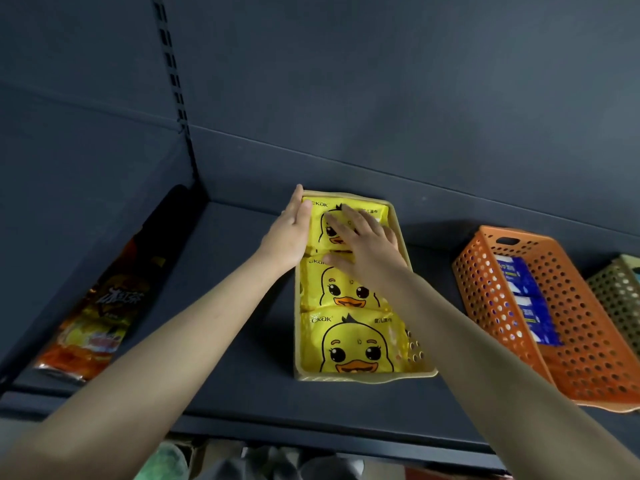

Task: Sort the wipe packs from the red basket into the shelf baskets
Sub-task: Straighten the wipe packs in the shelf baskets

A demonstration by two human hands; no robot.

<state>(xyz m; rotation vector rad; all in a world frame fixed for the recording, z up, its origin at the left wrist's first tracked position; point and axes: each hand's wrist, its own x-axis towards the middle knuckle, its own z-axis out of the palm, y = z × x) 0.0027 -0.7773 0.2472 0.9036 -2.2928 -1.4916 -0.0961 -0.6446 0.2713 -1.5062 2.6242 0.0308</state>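
Head view, looking down onto a dark shelf (225,306). My left hand (294,226) lies with its fingers straight and together along the far left edge of a tan basket (363,375), fingertips reaching the far corner; it grasps nothing. I cannot tell whether it touches the rim or the pack beside it. My right hand (367,244) rests palm down, fingers spread and straight, on the far duck pack (317,232), with the thumb reaching toward the seam of the next pack; it holds nothing either.

The tan basket carries three yellow wipe packs printed with a duck face, laid flat in a single row from front to back: the far one under my right hand, the middle duck pack (343,289) and the near duck pack (353,344), each touching its neighbour.

To the right, apart from the tan basket, stands an orange basket (588,341) with blue packs (523,275) inside. Just beyond it, at the frame edge, is a green basket (620,292). On the neighbouring shelf to the left lie orange packets (93,323).
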